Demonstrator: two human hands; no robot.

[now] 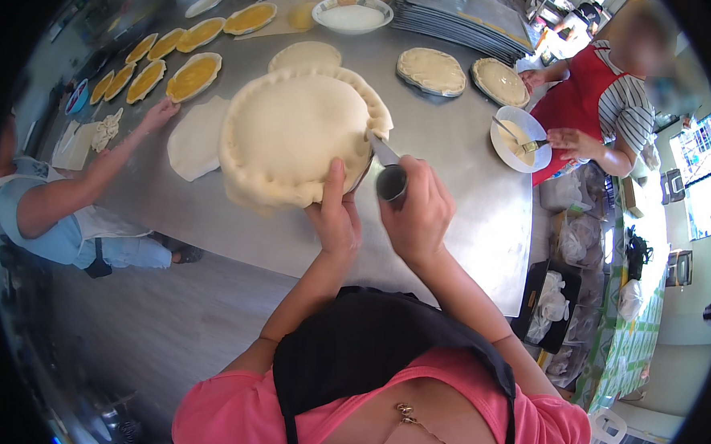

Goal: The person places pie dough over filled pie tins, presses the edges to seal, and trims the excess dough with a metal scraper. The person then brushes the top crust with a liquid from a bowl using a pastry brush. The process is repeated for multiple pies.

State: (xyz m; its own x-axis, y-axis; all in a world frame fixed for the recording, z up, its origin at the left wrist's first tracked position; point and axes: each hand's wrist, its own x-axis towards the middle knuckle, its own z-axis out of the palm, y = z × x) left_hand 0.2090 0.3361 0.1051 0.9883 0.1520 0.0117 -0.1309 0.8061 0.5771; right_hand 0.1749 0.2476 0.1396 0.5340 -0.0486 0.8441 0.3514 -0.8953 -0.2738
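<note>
A large unbaked pie (296, 134) with a pale dough lid is held up over the steel table. My left hand (336, 221) supports its near edge, thumb on the dough and the other fingers underneath. My right hand (420, 213) is closed round the dark handle of a knife (385, 153). The blade touches the right side of the pie's rim, where the dough overhangs. Under and beside the pie lie a flat dough sheet (195, 143) on the left and another rolled dough piece (304, 55) behind it.
Several yellow-filled pie shells (196, 77) stand at the far left, near a co-worker's hand (162, 112). Two covered pies (432, 71) sit at the far right. Another person holds a brush in a white bowl (504, 145). A flour bowl (353, 16) and stacked trays (463, 18) stand behind.
</note>
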